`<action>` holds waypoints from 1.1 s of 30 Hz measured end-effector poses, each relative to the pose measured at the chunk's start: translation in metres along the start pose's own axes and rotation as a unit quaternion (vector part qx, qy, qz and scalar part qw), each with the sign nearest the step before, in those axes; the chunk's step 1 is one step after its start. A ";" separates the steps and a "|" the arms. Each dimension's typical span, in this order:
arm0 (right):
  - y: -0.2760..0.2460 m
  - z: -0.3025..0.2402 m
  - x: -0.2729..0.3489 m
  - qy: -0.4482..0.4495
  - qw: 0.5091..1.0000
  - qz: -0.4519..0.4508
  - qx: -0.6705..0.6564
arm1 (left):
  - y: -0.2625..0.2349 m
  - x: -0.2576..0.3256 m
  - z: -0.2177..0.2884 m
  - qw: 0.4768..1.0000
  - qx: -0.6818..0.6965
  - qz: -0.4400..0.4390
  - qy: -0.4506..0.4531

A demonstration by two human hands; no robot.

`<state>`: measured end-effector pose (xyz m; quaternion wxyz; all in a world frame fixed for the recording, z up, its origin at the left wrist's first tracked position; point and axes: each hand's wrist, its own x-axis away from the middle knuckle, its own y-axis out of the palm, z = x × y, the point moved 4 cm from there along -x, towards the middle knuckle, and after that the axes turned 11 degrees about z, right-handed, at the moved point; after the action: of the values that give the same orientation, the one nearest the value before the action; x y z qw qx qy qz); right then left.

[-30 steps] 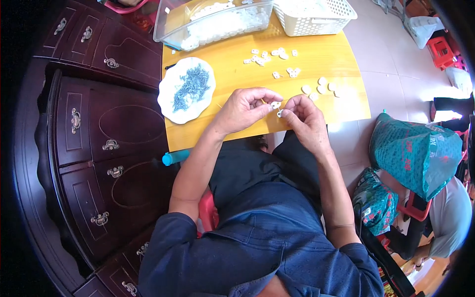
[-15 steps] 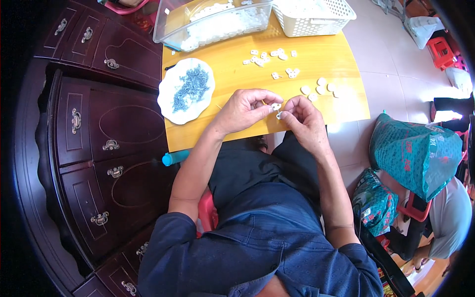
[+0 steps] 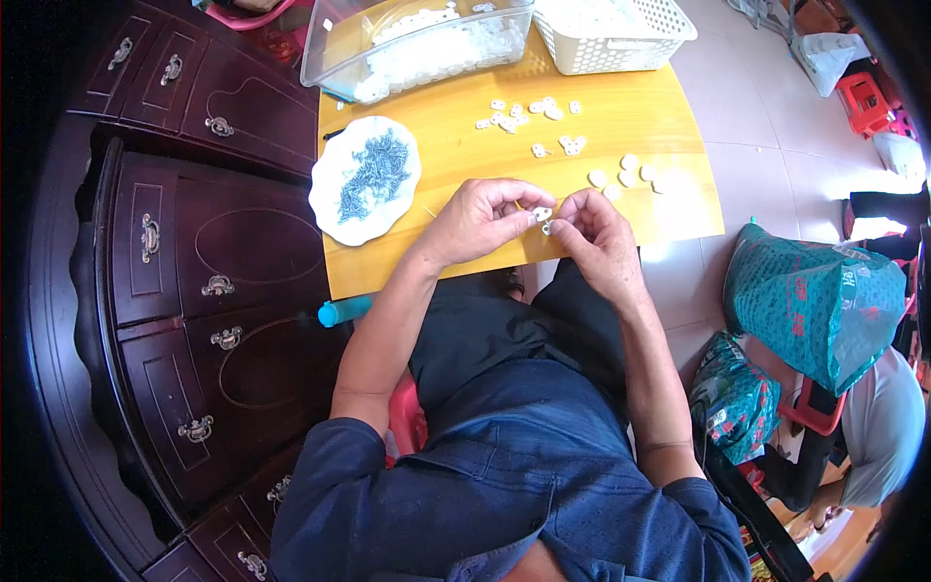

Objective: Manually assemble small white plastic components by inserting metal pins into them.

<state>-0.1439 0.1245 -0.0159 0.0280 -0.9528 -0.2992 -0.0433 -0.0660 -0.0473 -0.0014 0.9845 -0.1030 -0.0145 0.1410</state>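
**Small white pieces in hand, many more waiting**

While a white plate (image 3: 335, 199) of blue screws sits left, the left hand (image 3: 480, 218) and right hand (image 3: 596, 238) meet, pinching a small white part (image 3: 543, 214) above the yellow table (image 3: 456, 145). Few loose parts (image 3: 519, 112) lie beyond; the clear tub (image 3: 417, 44) looks full, so much remains.

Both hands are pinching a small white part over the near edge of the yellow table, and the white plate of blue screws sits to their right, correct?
Not quite. The head view shows the white plate of blue screws to the left of the hands, not the right. The left hand and right hand do pinch a small white part over the yellow table.
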 end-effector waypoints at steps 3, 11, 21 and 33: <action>0.000 -0.001 0.000 0.003 1.000 -0.001 -0.012 | 0.000 0.000 0.001 1.000 0.000 -0.002 -0.007; 0.002 0.007 -0.001 0.035 0.995 0.000 -0.089 | 0.002 0.001 0.003 1.000 0.003 -0.004 -0.009; 0.003 0.005 0.000 0.062 0.987 0.004 -0.147 | 0.004 -0.002 0.005 1.000 0.005 -0.003 0.000; 0.008 0.008 -0.002 0.095 0.978 0.032 -0.184 | 0.004 -0.003 0.011 1.000 -0.007 -0.002 0.014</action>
<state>-0.1409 0.1171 -0.0242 -0.1185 -0.9422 -0.2516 -0.1867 -0.0707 -0.0423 0.0084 0.9842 -0.1121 -0.0017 0.1373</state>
